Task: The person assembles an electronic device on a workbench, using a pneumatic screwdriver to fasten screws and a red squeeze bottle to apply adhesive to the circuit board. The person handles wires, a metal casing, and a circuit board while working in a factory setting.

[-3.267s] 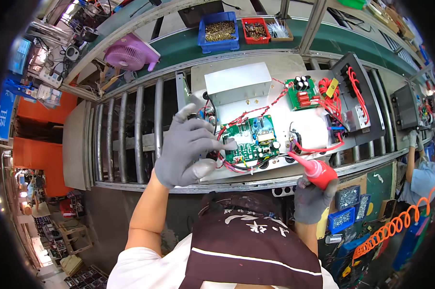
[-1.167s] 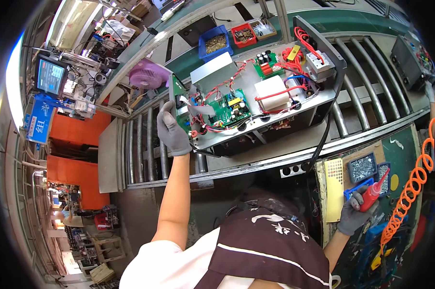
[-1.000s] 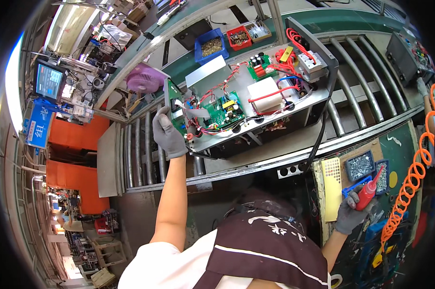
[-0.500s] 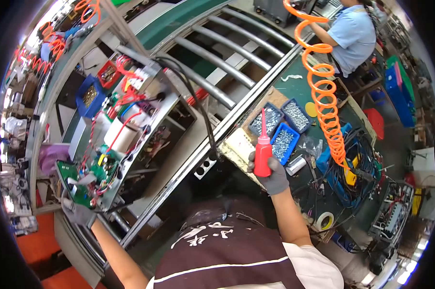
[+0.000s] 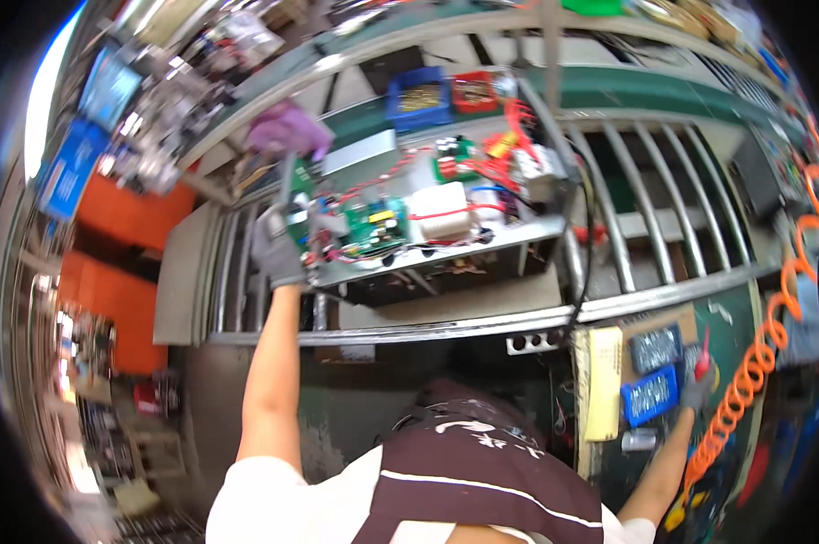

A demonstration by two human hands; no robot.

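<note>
My left hand (image 5: 278, 254), in a grey glove, is closed on the left end of an open metal chassis (image 5: 527, 233), beside an upright green board (image 5: 300, 199). Inside the chassis are a circuit board (image 5: 373, 227), a white cylinder (image 5: 439, 212) and red wires. Off to the right, my gloved right hand (image 5: 696, 393) is closed round the lower part of a red squeeze bottle (image 5: 702, 364) with its thin nozzle pointing up. Next to it are a blue tray of small metal parts (image 5: 650, 396) and a darker tray (image 5: 656, 349). Motion blurs both hands somewhat.
The chassis rests on a roller conveyor (image 5: 622, 218) with a metal rail (image 5: 409, 332) along its near side. A coiled orange hose (image 5: 745, 390) hangs at the right. Blue (image 5: 420, 98) and red bins (image 5: 474, 92) of small parts stand behind the chassis. A socket strip (image 5: 532, 343) sits below the rail.
The view has swung left, so the chassis now lies near the centre. My right hand and the red bottle are now farther right, beside the trays. My left hand stays at the chassis end.
</note>
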